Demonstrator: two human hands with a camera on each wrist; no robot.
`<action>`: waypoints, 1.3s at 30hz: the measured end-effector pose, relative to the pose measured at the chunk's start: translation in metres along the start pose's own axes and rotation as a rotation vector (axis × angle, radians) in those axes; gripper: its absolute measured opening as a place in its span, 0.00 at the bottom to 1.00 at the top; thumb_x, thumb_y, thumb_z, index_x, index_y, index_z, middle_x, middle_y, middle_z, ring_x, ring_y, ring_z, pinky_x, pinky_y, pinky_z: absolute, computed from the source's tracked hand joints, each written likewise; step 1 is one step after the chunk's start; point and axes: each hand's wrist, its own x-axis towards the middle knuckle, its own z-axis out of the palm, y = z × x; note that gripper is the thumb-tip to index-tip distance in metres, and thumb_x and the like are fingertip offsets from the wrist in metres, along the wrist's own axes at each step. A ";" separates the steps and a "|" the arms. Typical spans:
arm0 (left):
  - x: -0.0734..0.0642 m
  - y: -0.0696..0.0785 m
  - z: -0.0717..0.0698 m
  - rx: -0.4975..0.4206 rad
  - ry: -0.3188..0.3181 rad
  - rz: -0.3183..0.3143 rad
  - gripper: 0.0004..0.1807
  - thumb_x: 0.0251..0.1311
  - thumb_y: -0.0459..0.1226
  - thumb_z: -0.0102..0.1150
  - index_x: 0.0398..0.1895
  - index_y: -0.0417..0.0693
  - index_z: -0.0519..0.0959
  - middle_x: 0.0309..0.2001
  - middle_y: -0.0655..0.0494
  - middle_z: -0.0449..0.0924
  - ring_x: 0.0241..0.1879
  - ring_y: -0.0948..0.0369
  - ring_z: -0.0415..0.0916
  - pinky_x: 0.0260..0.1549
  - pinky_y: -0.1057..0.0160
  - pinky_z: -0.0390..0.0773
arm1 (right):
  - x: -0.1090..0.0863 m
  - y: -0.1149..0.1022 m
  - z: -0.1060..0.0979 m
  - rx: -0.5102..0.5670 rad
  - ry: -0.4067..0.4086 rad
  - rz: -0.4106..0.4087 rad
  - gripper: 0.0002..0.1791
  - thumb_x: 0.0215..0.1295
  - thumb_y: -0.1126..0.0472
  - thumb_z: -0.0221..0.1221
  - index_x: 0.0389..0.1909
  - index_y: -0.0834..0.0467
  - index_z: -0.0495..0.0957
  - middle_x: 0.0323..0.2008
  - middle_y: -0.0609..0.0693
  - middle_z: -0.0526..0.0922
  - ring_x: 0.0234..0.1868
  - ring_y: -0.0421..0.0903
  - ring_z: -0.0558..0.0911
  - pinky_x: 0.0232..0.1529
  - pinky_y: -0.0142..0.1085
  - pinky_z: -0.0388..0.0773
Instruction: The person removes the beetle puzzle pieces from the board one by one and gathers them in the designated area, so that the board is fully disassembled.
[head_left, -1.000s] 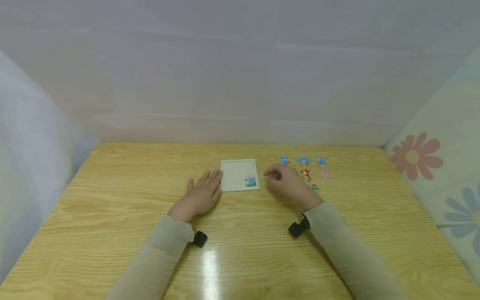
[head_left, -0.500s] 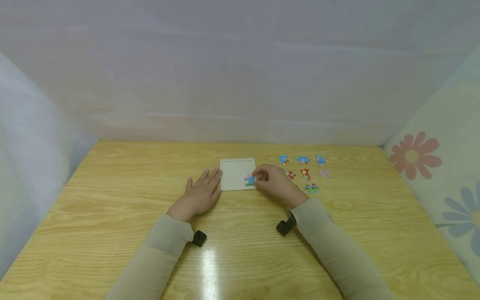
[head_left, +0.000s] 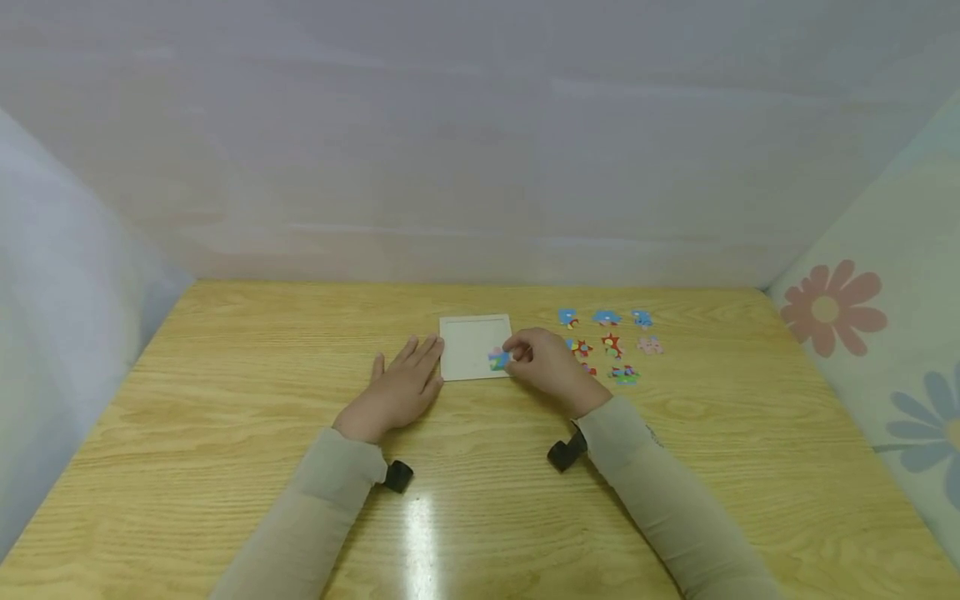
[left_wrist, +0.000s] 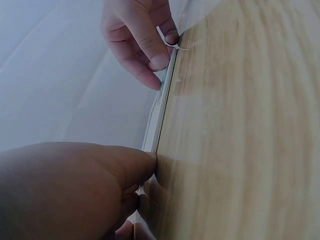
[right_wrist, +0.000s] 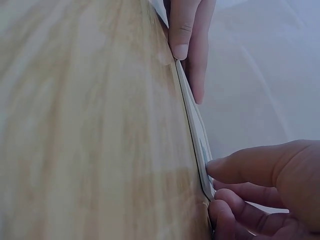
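Note:
A square, pale wooden puzzle tray [head_left: 461,346] lies on the table in the head view. One puzzle piece [head_left: 497,362], blue, green and pink, sits in its near right corner. My right hand [head_left: 551,367] has curled fingers and pinches at this piece's right side, covering part of it. My left hand [head_left: 401,392] lies flat with straight fingers, fingertips along the tray's left edge. In the right wrist view the thumb [right_wrist: 227,169] meets the tray's corner. The left wrist view shows the tray's edge [left_wrist: 159,117] running between both hands.
Several loose puzzle pieces [head_left: 611,344] lie in rough rows to the right of the tray, some partly hidden behind my right hand. The wooden table [head_left: 300,333] ends at a pale cloth backdrop [head_left: 480,167]. A flowered cloth [head_left: 862,350] hangs on the right.
My right hand has moved left from beside the tray onto the piece in its corner, uncovering more loose pieces behind it. The left hand has stayed at the tray's left edge.

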 end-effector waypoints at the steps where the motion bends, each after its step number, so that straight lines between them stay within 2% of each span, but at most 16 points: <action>1: 0.000 0.000 0.000 -0.002 0.001 0.002 0.34 0.81 0.45 0.38 0.82 0.45 0.44 0.82 0.48 0.39 0.80 0.45 0.33 0.66 0.24 0.32 | 0.000 0.000 0.000 -0.001 0.002 0.000 0.14 0.66 0.66 0.62 0.50 0.64 0.83 0.40 0.52 0.80 0.38 0.46 0.77 0.43 0.40 0.78; 14: 0.000 0.001 -0.001 -0.001 0.000 0.005 0.34 0.81 0.44 0.39 0.82 0.44 0.45 0.82 0.47 0.40 0.80 0.44 0.34 0.67 0.24 0.32 | -0.002 -0.003 0.000 0.014 0.001 0.028 0.12 0.65 0.67 0.61 0.48 0.63 0.84 0.42 0.53 0.80 0.39 0.47 0.77 0.43 0.39 0.77; 23: -0.001 0.001 -0.001 -0.004 0.005 0.006 0.34 0.81 0.45 0.39 0.82 0.44 0.45 0.82 0.47 0.40 0.80 0.44 0.34 0.66 0.24 0.32 | 0.000 -0.002 -0.001 0.011 -0.033 0.043 0.11 0.67 0.65 0.62 0.49 0.60 0.80 0.40 0.51 0.80 0.39 0.47 0.76 0.44 0.40 0.76; 33: -0.001 0.001 -0.001 0.003 0.003 0.005 0.34 0.81 0.44 0.39 0.82 0.44 0.45 0.82 0.47 0.39 0.80 0.44 0.34 0.66 0.24 0.33 | 0.000 -0.003 -0.001 0.040 -0.027 0.038 0.12 0.66 0.66 0.63 0.49 0.60 0.78 0.44 0.52 0.80 0.44 0.48 0.78 0.49 0.42 0.77; 39: -0.001 0.000 -0.001 0.007 0.008 0.009 0.34 0.81 0.44 0.39 0.82 0.44 0.45 0.82 0.47 0.40 0.80 0.43 0.34 0.66 0.23 0.33 | 0.002 -0.001 0.000 0.047 -0.024 0.031 0.12 0.65 0.67 0.63 0.49 0.60 0.78 0.43 0.52 0.80 0.42 0.47 0.77 0.47 0.41 0.77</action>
